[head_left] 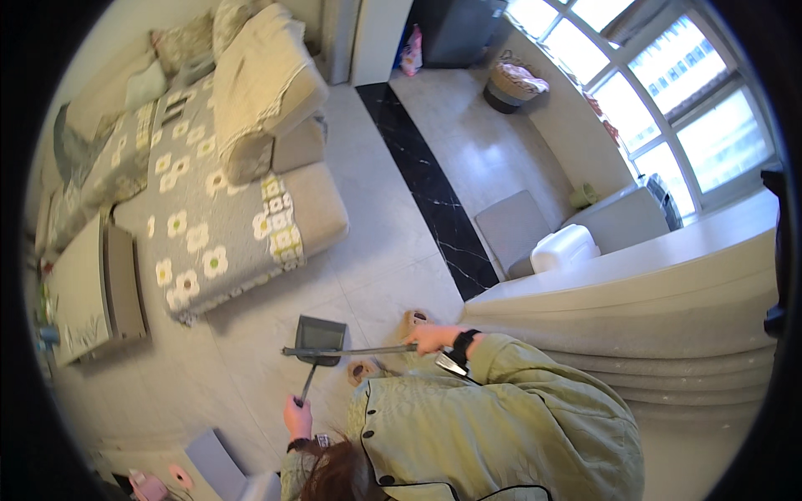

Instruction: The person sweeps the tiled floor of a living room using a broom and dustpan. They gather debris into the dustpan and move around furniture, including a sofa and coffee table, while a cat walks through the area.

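My left hand (pixel 297 418) grips the upper end of a thin dark handle, which leads to a grey dustpan (pixel 321 338) at floor level. My right hand (pixel 431 339) is closed around one end of a long, slim grey tool (pixel 369 351), perhaps a broom. This tool reaches leftward across the dustpan's lower part, and its far end passes just beyond the pan's left side. Whether it touches the pan cannot be told. Any debris in the pan is too small to make out. Fuzzy slippers (pixel 361 372) are on my feet beside the dustpan.
A sofa (pixel 319 213) with a flowered cover is ahead on the left, near a low table (pixel 81 291). A black marble strip (pixel 426 181) crosses the tiled floor (pixel 369 269). Curtains (pixel 658 351) hang at right; a woven basket (pixel 510 84) stands farther off.
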A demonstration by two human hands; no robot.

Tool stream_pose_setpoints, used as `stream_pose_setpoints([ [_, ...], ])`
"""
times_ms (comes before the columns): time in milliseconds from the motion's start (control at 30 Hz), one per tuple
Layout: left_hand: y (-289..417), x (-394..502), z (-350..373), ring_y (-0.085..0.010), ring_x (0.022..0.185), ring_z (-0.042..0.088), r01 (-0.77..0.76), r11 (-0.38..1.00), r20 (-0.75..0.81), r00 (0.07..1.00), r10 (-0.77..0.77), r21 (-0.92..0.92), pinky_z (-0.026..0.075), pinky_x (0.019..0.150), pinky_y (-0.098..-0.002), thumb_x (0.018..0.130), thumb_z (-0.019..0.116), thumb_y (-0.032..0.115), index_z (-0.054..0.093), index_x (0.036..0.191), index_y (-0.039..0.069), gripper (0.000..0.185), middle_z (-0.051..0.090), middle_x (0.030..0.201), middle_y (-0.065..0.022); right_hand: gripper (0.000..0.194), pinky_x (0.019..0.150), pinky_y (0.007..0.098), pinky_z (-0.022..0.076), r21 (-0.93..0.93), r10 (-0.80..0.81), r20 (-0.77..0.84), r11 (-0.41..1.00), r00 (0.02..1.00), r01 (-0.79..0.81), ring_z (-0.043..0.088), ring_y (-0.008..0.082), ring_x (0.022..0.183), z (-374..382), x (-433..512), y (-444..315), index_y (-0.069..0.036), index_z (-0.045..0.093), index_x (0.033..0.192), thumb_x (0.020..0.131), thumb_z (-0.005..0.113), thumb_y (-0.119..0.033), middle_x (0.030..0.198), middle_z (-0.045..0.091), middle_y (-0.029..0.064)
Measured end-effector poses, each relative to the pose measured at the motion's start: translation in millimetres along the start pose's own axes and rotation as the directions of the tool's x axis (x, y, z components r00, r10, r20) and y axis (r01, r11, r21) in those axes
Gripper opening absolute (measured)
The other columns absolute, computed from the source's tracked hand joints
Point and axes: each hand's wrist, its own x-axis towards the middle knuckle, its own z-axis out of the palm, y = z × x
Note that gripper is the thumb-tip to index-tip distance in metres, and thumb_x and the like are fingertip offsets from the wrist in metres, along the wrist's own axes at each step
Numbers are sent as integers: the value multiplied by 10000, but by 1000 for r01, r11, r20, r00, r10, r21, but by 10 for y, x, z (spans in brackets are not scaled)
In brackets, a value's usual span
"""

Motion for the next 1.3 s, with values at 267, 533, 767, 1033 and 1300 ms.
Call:
stream_pose_setpoints([
  [267, 605, 647, 279, -294, 651, 609, -201, 979, 123, 973, 196, 32, 476, 614, -380, 682, 721, 161, 566, 821, 48, 237, 617, 690, -125, 534, 408, 266, 347, 646, 239, -201, 762, 950, -55, 439, 97, 420, -590, -1112, 1707, -28, 549, 1212, 684, 629, -37, 552, 534, 36],
  [533, 2396, 1570, 798, -227, 704, 628, -335, 939, 251, 918, 307, 77, 492, 677, -335, 676, 748, 209, 596, 873, 55, 292, 647, 754, -99, 14, 386, 284, 364, 954, 563, -301, 168, 770, 250, 474, 133, 413, -1033, -1307, 3021, -29, 583, 738, 741, 570, -30, 540, 518, 60],
  [767, 4222, 2246, 1212, -218, 722, 613, -481, 874, 220, 861, 458, 62, 480, 695, -330, 687, 733, 194, 597, 883, 30, 290, 636, 769, -100, 93, 544, 317, 488, 392, 342, -699, 918, 628, -64, 624, 222, 548, -1465, -1243, 3892, -115, 638, 534, 626, 632, -123, 579, 631, 41],
  [1033, 5398, 2986, 1448, -155, 715, 538, -489, 871, 216, 847, 486, -46, 456, 675, -293, 741, 713, 128, 567, 920, 0, 264, 598, 786, -73, 91, 561, 373, 494, 335, 327, -711, 936, 622, -109, 630, 278, 616, -1724, -977, 4184, -135, 659, 575, 513, 656, -69, 621, 632, 102],
  [1300, 6377, 4184, 1665, -111, 744, 503, -489, 854, 256, 815, 520, -178, 434, 703, -263, 763, 697, 92, 560, 945, 18, 240, 572, 823, -22, 99, 476, 368, 431, 102, 216, -712, 973, 668, -206, 577, 289, 523, -3029, -582, 3682, -139, 606, 486, 464, 630, -46, 526, 563, 94],
])
